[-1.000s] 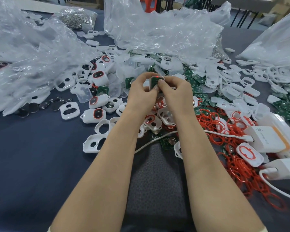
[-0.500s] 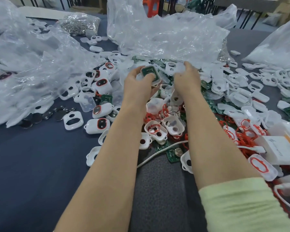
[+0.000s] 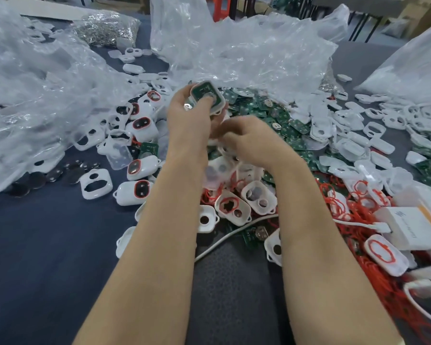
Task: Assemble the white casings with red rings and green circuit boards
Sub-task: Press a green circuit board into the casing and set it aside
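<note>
Head view: left hand (image 3: 188, 115) was raised at upper centre of frame, fingers and thumb curled round a white casing (image 3: 221, 104) with a green circuit board (image 3: 203, 93) seated in its open face. The thumb tip lay on the board's lower edge. The casing was tilted, open side toward the camera. Right hand (image 3: 249, 141) sat just below and right of it, centre frame, knuckles up, fingers bent down into the heap of parts. It was motion-blurred, so cannot tell if it gripped anything. Loose green boards (image 3: 287, 125) were piled right of the hands, reaching the edge of a crumpled clear plastic bag (image 3: 246, 51) at upper centre. Red rings (image 3: 338, 202) were heaped at right, lower half of frame, with a white charger box (image 3: 408, 227) among them near the right edge. A white cable (image 3: 219, 242) crossed between the forearms. Finished casings (image 3: 125, 192) with red rings showing sat left of centre, an empty shell (image 3: 108, 183) beside them, dark coin cells (image 3: 35, 181) further left. A second clear bag (image 3: 35, 83) filled upper left. Everything lay on a dark blue table (image 3: 35, 257).
</note>
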Demonstrator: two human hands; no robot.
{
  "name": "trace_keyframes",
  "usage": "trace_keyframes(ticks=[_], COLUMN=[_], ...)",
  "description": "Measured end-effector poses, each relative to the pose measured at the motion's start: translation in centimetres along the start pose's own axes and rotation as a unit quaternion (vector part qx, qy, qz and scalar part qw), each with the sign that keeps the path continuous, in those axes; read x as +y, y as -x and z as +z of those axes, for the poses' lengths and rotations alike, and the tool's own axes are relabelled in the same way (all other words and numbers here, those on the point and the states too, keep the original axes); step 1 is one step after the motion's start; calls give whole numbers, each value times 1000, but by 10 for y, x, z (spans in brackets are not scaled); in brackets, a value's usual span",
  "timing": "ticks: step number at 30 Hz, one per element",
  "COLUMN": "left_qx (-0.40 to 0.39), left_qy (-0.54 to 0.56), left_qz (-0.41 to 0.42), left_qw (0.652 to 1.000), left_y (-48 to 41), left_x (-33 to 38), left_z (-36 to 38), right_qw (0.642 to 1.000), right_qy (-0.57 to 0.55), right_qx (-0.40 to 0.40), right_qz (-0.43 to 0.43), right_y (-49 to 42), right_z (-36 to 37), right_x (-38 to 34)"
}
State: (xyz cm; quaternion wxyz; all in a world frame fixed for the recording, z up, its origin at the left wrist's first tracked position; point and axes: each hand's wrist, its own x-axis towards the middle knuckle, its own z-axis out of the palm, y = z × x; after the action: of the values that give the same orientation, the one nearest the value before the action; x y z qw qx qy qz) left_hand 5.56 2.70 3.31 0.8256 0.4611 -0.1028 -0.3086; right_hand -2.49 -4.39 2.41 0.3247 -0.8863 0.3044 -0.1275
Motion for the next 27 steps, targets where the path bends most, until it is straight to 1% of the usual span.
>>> trace_keyframes(ticks=[2, 3, 4, 6, 10, 11, 13, 15, 16, 18, 20, 23, 25, 27], left_qx=[1, 2, 3, 6, 9, 8, 3, 3, 3, 3, 0, -6, -7, -11], left_qy=[12, 16, 18, 14, 4, 0, -3, -8, -10, -12, -12, -22, -29, -35], left_qz=[4, 2, -1, -6, -11, -15, -24, -31, -31, -31, -33, -31, -32, -33], left_qw=[1000, 1000, 1000, 1000, 1000, 1000, 1000, 1000, 999, 999, 999, 999, 999, 999], left_y=[1, 1, 2, 2, 4, 5, 6, 6, 6, 6, 6, 6, 6, 8], left_x=[3, 4, 4, 5, 3, 3, 1, -1, -1, -2, -3, -4, -6, -8], left_z=[-4, -6, -7, -10, -10, -10, -10, -11, -11, -13, -14, -15, -14, -13], right_qw=[990, 979, 969, 957, 953, 957, 968, 973, 974, 975, 974, 962, 944, 911], right_qy=[-62, -76, -81, -74, -31, -3, 57, 83, 82, 70, 28, -112, -213, -335], right_qx=[123, 184, 228, 264, 276, 264, 209, 163, 157, 175, 205, 237, 236, 226], right_qz=[21, 37, 56, 95, 121, 122, 128, 139, 141, 121, 91, 81, 85, 84], right_y=[0, -1, -2, -6, -16, -19, -27, -31, -31, -29, -24, -16, -10, -3], right_z=[-8, -11, -13, -15, -9, -9, -8, -9, -9, -9, -10, -16, -20, -23], right_x=[11, 18, 24, 35, 41, 40, 37, 35, 35, 36, 38, 41, 41, 38])
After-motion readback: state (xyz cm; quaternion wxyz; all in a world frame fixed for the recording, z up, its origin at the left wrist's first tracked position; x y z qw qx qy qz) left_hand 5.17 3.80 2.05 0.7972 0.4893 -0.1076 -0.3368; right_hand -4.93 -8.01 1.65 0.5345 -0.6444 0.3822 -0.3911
